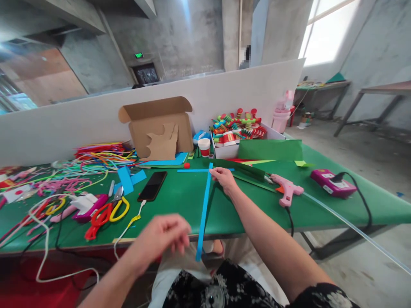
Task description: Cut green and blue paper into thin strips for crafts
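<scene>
My right hand (224, 179) is closed, pinching a long blue paper strip (204, 214) near its far end. The strip runs toward me and hangs past the table's front edge. A shorter blue strip (192, 171) lies crosswise at the pinched spot; whether the two are joined I cannot tell. Motion blurs my left hand (167, 235), raised over the front edge just left of the long strip, its fingers partly bent. Right of my right hand, a pink glue gun (287, 188) with a clear glue stick (349, 229) rests on the green table (189, 196).
Scissors with red and yellow handles (111, 214), a phone (153, 186) on a white cable and piles of pipe cleaners (93, 160) lie left. Behind stand an open cardboard box (160, 111) and a box of colourful crafts (224, 152). A purple power block (334, 184) sits right.
</scene>
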Action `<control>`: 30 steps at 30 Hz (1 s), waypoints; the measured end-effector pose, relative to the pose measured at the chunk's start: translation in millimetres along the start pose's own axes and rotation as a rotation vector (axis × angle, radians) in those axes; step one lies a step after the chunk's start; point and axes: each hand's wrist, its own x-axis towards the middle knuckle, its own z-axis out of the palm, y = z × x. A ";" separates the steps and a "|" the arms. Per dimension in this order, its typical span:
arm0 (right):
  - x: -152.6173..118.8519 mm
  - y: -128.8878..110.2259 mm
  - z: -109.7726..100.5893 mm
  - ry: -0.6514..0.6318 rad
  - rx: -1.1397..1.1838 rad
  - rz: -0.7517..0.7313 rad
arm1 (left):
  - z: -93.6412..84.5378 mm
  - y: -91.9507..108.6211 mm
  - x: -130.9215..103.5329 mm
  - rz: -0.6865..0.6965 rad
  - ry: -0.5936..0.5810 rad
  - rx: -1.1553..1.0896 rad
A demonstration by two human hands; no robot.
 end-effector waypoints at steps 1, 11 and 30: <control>-1.2 0.3 1.8 -0.004 -0.004 0.002 | -10.9 11.1 21.7 0.099 0.148 0.047; 0.3 9.3 -1.3 0.151 -0.166 -0.081 | -10.2 30.0 194.6 0.185 -0.112 0.098; -4.3 -39.1 -71.3 0.248 -1.089 0.003 | -28.6 14.4 189.8 0.143 -0.269 -0.111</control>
